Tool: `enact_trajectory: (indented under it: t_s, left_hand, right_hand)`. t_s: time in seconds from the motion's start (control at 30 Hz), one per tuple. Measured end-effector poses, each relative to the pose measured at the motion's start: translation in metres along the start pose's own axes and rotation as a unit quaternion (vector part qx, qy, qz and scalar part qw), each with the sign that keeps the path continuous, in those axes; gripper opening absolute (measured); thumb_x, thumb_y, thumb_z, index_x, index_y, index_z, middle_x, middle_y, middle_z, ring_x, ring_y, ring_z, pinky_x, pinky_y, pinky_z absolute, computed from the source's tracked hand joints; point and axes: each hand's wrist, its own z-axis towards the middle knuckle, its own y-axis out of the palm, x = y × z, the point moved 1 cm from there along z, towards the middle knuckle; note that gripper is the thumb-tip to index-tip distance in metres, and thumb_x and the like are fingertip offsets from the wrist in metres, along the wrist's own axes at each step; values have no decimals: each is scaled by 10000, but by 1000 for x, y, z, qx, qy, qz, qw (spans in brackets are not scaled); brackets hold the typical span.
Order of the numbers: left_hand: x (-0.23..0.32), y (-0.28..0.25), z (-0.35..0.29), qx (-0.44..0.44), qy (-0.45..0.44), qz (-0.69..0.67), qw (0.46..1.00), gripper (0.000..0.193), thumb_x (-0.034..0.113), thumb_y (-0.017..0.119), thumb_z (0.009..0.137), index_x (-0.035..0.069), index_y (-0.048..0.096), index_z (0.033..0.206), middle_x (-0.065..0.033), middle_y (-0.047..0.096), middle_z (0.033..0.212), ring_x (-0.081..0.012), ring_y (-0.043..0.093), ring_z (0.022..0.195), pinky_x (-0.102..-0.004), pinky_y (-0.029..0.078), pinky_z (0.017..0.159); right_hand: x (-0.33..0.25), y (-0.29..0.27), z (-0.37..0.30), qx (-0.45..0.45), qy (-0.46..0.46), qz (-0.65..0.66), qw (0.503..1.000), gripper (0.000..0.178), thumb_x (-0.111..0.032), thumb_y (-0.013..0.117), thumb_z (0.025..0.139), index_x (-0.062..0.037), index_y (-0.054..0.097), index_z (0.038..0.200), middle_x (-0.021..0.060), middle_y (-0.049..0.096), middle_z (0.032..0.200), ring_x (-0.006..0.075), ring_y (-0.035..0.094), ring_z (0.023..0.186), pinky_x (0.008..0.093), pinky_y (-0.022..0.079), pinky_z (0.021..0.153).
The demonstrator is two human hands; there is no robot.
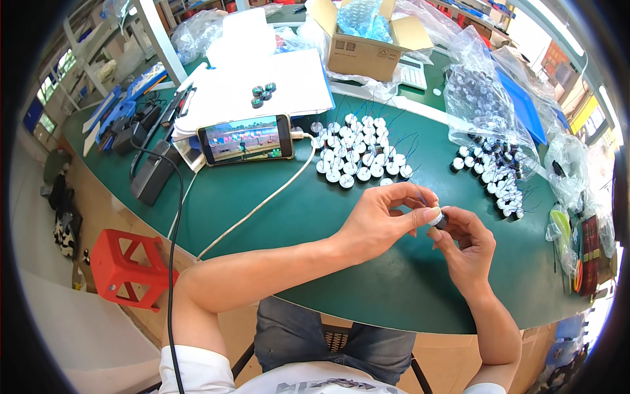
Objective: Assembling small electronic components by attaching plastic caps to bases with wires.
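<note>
A small black cylindrical part with a white top and thin dark wires (438, 220) is between my two hands above the green table (394, 289). The thumb and fingers of my left hand (380, 222) pinch it at the white end, near the wires. My right hand (467, 248) closes its thumb and fingertips on the black end. Just beyond my left hand, several similar white-topped parts (346, 153) stand in a cluster, wires sticking up. To the right, more such parts (489, 172) spill from a clear plastic bag (474, 98).
A phone (248, 140) with a white cable (266, 202) leans before white sheets (298, 85) bearing small dark round parts (264, 95). Behind are a cardboard box (364, 56) and calculator (413, 73). A black power block (156, 174) lies left; a red stool (108, 268) stands below.
</note>
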Motion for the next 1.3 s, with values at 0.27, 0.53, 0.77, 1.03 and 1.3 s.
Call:
enact_trajectory:
  t_s: [0.27, 0.53, 0.77, 1.03, 1.3]
  left_hand:
    - [0, -1, 1, -6, 0, 15, 1000, 197, 147, 704, 869, 23, 652, 1012, -38, 642, 1001, -104, 594, 868, -257, 501, 692]
    - [-1, 0, 0, -7, 12, 10, 1000, 186, 133, 684, 882, 25, 648, 1029, -47, 654, 1019, -117, 612, 910, -260, 512, 703]
    - [-2, 3, 2, -16, 14, 12, 1000, 190, 109, 665, 892, 25, 636, 1059, -60, 656, 1053, -131, 620, 947, -264, 523, 728]
    - [1, 2, 0, 15, 9, -7, 1000, 197, 90, 673, 880, 26, 643, 1063, -86, 668, 1053, -144, 632, 917, -278, 528, 730]
    - [-4, 5, 0, 28, 39, -18, 999, 176, 65, 666, 880, 16, 638, 1047, -94, 669, 1037, -144, 636, 909, -294, 535, 781]
  right_hand:
    - [-2, -2, 2, -2, -33, -55, 998, 325, 18, 739, 783, 28, 623, 1087, 87, 675, 907, 134, 663, 782, 247, 551, 679]
    - [-1, -1, 2, 24, -26, -30, 999, 323, 29, 733, 785, 24, 624, 1088, 87, 676, 922, 141, 665, 813, 253, 554, 667]
    - [0, -5, 0, 34, -37, -37, 998, 316, 43, 722, 787, 23, 624, 1086, 92, 679, 941, 151, 670, 829, 262, 559, 676]
    - [0, -2, 5, 44, -110, -44, 992, 319, 41, 730, 771, 17, 635, 1074, 103, 696, 924, 174, 690, 817, 274, 566, 671]
    - [-3, -4, 6, 32, -143, -104, 984, 303, 1, 760, 750, -11, 664, 1038, 82, 695, 876, 142, 668, 733, 259, 536, 581]
